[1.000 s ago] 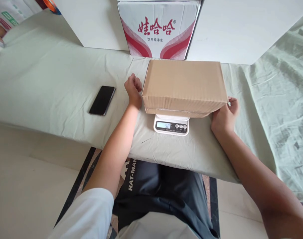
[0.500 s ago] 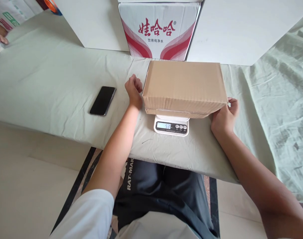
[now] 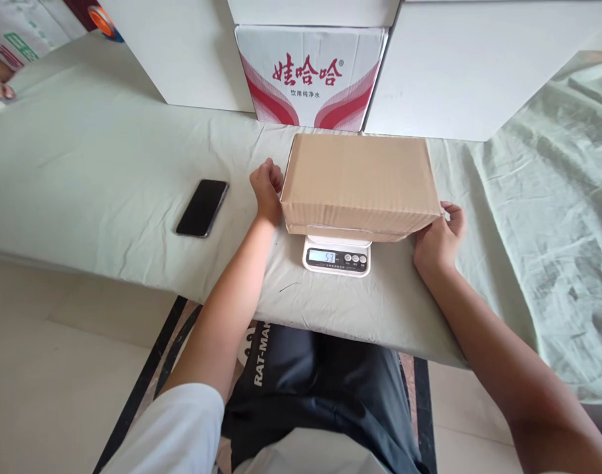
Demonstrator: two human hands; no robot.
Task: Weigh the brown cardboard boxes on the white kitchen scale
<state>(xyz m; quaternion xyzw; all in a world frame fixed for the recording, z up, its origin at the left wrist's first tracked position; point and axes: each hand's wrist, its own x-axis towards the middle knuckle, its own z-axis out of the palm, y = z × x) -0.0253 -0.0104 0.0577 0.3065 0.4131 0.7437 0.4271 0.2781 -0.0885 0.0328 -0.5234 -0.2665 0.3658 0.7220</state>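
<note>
A plain brown cardboard box point(image 3: 360, 172) rests across a white digital scale point(image 3: 336, 258) displaying 53.

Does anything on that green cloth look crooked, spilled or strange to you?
Slightly odd: the cardboard box overhangs the small white scale on both sides, so it looks oversized for it. Its lower front edge slants up near the right hand, as if bent. I see no spill.

The scale point(image 3: 336, 259) shows 53, the white carton point(image 3: 311, 82) 娃哈哈 饮用纯净水, the trousers point(image 3: 321, 368) "RAT-MAK".
</note>
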